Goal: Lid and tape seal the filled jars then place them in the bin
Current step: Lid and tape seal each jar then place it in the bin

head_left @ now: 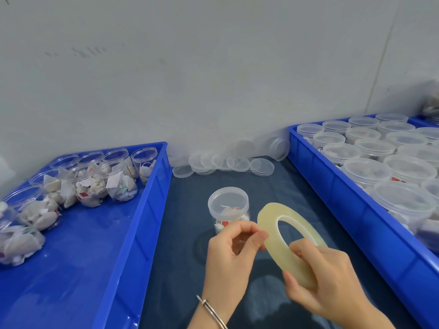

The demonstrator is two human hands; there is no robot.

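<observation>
A clear lidded jar (pixel 228 207) filled with sachets stands on the dark table (pixel 180 269) between two blue bins. Just in front of it, my right hand (pixel 330 281) grips a thin yellowish tape roll (pixel 280 245), thumb through its hole. My left hand (pixel 232 255) pinches at the roll's left edge with thumb and forefinger, where the tape end would be; the end itself is too thin to see. The left blue bin (pixel 133 233) holds several open filled jars (pixel 114 184). The right blue bin (pixel 344 205) is packed with lidded jars (pixel 370 172).
Several loose clear lids (pixel 223 162) lie in a row against the grey wall at the back of the table, one leaning upright (pixel 279 146). A metal bangle (pixel 211 309) circles my left wrist. The near half of the left bin's floor is bare.
</observation>
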